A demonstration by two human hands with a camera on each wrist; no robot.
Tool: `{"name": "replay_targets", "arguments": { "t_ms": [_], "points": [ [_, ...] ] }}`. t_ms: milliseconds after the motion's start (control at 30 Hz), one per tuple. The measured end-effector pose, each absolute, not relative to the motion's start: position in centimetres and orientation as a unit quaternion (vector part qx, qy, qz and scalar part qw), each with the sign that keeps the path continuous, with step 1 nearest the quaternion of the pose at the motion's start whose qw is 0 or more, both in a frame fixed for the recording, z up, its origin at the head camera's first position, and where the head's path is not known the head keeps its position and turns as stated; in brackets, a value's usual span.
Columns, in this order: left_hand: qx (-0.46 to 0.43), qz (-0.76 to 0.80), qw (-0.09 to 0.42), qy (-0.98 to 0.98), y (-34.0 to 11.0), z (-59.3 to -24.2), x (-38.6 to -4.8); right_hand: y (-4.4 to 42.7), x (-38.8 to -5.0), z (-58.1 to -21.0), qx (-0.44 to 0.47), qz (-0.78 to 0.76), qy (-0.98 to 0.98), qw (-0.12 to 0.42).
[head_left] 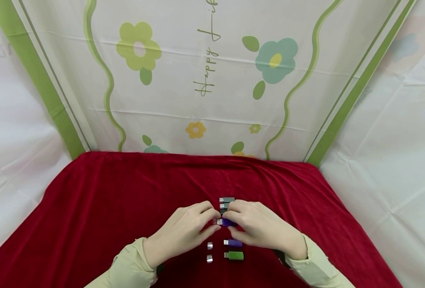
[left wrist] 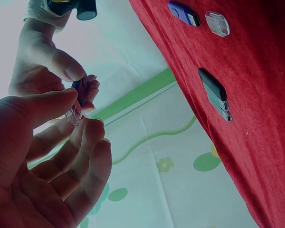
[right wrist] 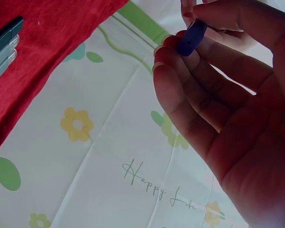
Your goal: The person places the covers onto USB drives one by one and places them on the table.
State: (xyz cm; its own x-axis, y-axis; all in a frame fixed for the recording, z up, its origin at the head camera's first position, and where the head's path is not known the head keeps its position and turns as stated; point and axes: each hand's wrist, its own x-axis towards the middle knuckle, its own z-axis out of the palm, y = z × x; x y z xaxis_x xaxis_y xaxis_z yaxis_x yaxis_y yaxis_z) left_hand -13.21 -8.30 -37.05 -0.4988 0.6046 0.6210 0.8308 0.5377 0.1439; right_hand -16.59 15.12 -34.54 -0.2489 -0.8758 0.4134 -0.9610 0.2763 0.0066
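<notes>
Between the two hands, above the red cloth, is a purple USB stick [head_left: 228, 222], its metal plug facing left. My right hand [head_left: 260, 226] pinches the purple body [right wrist: 193, 38] between thumb and fingers. A clear cap [left wrist: 74, 114] sits at the plug end, pinched by the thumb and fingers of my left hand [head_left: 185, 228]. Whether the cap touches the stick's body I cannot tell. In the left wrist view my left hand [left wrist: 47, 156] has its other fingers loosely bent.
Below the hands lie another purple stick [head_left: 233, 243], a green stick [head_left: 235, 255] and two clear caps [head_left: 210, 245] on the red cloth [head_left: 126, 200]. Grey sticks [head_left: 228, 199] lie beyond the right hand's fingertips. A printed white curtain [head_left: 176, 80] stands behind.
</notes>
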Motion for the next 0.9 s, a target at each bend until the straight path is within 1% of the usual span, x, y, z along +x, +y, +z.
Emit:
{"name": "replay_targets", "arguments": {
  "t_ms": [900],
  "points": [
    [-0.42, -0.207, 0.266, -0.843, -8.4, -37.36, -13.28, 14.89, -16.55, -34.54, 0.592, 0.114, -0.776, 0.184]
  ]
}}
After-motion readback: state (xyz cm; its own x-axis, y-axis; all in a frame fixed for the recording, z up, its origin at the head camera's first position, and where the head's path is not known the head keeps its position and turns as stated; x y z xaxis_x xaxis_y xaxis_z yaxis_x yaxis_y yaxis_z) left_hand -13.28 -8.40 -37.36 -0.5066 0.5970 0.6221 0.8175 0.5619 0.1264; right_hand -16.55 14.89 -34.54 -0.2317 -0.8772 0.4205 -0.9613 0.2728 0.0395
